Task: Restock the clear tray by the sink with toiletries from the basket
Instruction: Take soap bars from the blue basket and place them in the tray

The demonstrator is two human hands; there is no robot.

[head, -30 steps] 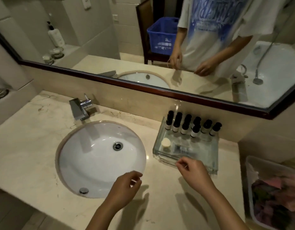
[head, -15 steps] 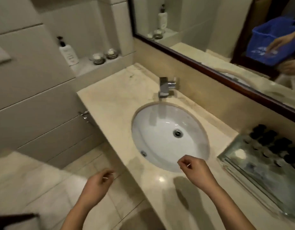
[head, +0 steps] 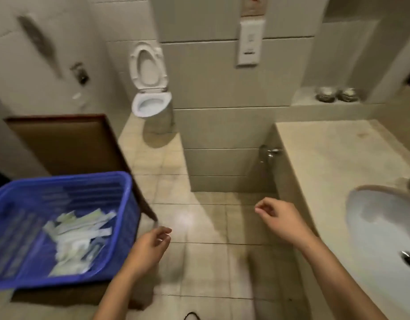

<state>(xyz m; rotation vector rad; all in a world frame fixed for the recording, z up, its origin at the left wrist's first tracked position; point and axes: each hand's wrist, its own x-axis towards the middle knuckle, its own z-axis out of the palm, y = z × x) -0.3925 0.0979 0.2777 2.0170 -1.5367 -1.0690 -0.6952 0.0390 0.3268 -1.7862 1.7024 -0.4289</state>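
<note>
Left hand [head: 151, 248] now nears basket [head: 61, 178], fingers [head: 164, 231] loosely curled.

The blue basket [head: 19, 250] is moulded plastic with a slight sheen, and the white packets [head: 79, 236] in it look like thin paper or film wrappers. Behind it the chair [head: 61, 139] has a dark wood frame and matt brown padding. Right of it lie glossy floor tiles [head: 199, 227], a smooth stone tabletop [head: 338, 158] and a glazed white sink [head: 379, 227].
</note>
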